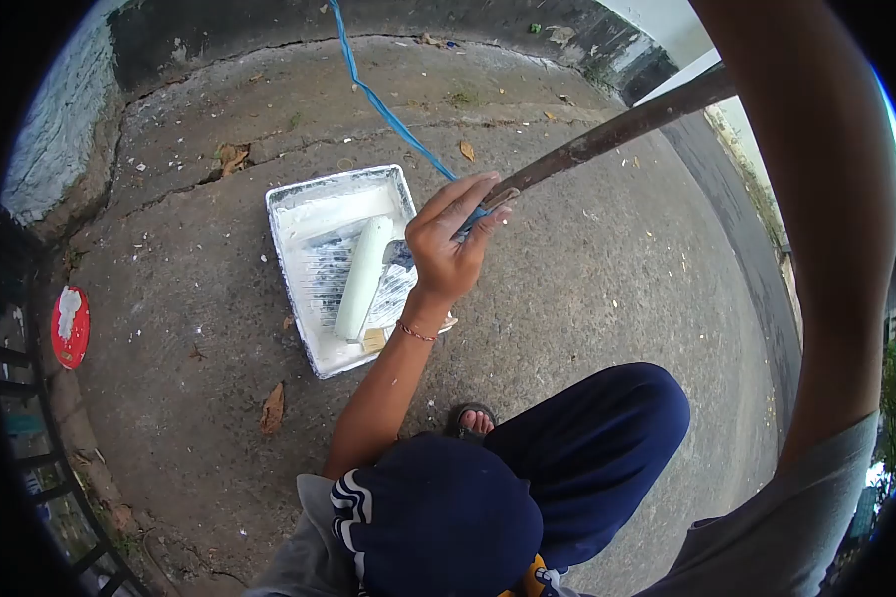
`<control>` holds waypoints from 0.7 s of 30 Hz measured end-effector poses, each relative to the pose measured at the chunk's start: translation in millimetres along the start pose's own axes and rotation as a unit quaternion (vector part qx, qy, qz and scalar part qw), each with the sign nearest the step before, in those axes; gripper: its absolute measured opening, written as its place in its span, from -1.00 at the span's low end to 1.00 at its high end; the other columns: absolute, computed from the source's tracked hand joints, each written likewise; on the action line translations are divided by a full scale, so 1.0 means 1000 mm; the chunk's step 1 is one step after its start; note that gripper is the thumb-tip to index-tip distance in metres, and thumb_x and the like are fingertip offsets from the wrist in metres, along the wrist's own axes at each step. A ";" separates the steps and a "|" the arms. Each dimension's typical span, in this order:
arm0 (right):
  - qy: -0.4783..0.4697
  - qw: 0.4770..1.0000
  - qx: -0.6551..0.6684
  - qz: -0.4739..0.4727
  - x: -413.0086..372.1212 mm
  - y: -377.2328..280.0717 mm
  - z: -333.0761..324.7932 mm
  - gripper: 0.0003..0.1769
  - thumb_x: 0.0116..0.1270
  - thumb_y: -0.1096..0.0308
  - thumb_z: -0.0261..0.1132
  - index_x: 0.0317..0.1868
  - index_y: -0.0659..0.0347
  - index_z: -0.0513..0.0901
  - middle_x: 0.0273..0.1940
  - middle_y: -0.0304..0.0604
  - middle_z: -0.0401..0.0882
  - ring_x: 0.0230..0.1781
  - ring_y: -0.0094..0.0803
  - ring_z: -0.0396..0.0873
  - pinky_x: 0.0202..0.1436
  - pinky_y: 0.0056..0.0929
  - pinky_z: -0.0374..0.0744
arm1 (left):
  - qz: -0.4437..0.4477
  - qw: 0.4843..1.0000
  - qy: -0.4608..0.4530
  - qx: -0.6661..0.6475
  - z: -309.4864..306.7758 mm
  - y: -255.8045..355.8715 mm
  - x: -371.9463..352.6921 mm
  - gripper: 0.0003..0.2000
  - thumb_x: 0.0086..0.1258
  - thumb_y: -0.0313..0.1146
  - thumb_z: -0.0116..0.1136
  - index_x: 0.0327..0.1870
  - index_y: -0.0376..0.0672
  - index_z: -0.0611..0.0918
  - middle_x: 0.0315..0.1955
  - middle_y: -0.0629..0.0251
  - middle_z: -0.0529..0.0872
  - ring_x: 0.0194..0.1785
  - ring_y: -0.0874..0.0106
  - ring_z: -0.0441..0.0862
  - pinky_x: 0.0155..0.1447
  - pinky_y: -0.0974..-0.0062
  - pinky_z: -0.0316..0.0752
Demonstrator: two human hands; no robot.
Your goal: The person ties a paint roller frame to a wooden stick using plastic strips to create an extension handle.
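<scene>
The concrete ground [607, 338] lies beneath the person's bent dark-blue trouser leg [607, 428]. The long brown pole [627, 129] slants up behind the raised right arm [826, 199], its far end hidden; the right hand is outside the view, so its fingers cannot be told. The white tray [281, 234] on the ground holds white paint, thickest at its far end, with a ribbed slope partly bare. The pale roller [363, 279] lies slantwise in it, its handle partly covered by the left hand [448, 239], whose fingers grasp the pole's lower end and the blue strip [388, 117]. A beige piece [373, 340], partly hidden by the forearm, is hard to identify. Well left sits a red lid [70, 328] smeared white.
</scene>
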State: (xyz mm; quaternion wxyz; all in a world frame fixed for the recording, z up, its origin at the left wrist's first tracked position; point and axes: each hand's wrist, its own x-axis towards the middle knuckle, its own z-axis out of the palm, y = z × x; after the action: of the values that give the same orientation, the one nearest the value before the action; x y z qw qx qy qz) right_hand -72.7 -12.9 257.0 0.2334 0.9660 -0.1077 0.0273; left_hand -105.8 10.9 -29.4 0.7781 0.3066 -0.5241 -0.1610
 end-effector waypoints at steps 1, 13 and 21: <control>-0.001 1.000 0.005 0.004 -0.009 -0.005 0.000 -0.71 0.24 0.17 0.22 -0.15 0.17 0.67 -0.02 -0.04 0.59 -0.02 -0.17 0.56 0.02 -0.28 0.56 | -0.021 1.000 0.016 0.000 -0.006 0.002 0.005 -0.70 0.20 -0.43 0.37 -0.04 -0.31 0.70 -0.14 0.13 0.74 -0.12 0.34 0.70 -0.01 0.46 0.57; -0.197 0.662 0.589 0.419 -0.090 -0.005 0.175 -0.45 0.54 -0.03 -0.17 0.15 0.16 0.58 0.22 -0.02 0.49 0.25 -0.29 0.43 0.30 -0.32 0.44 | -0.153 0.986 0.002 -0.064 -0.069 -0.004 0.035 -0.67 0.24 -0.41 0.38 -0.03 -0.42 0.65 -0.21 0.22 0.72 -0.21 0.54 0.61 -0.13 0.61 0.49; 0.092 0.699 0.661 0.255 -0.059 -0.037 0.220 -0.51 0.45 0.04 0.08 -0.01 0.35 0.64 -0.14 -0.03 0.65 -0.25 -0.33 0.60 -0.21 -0.38 0.61 | -0.144 0.983 -0.036 -0.110 -0.094 0.009 0.052 -0.67 0.32 -0.51 0.26 0.07 -0.47 0.57 -0.13 0.08 0.70 -0.19 0.38 0.69 -0.06 0.45 0.60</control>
State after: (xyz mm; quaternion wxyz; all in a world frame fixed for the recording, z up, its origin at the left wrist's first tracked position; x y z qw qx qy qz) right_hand -121.8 -69.7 39.2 -0.4727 0.8000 -0.2823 0.2385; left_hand 0.3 17.1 -10.8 0.7566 0.2853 -0.4808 -0.3390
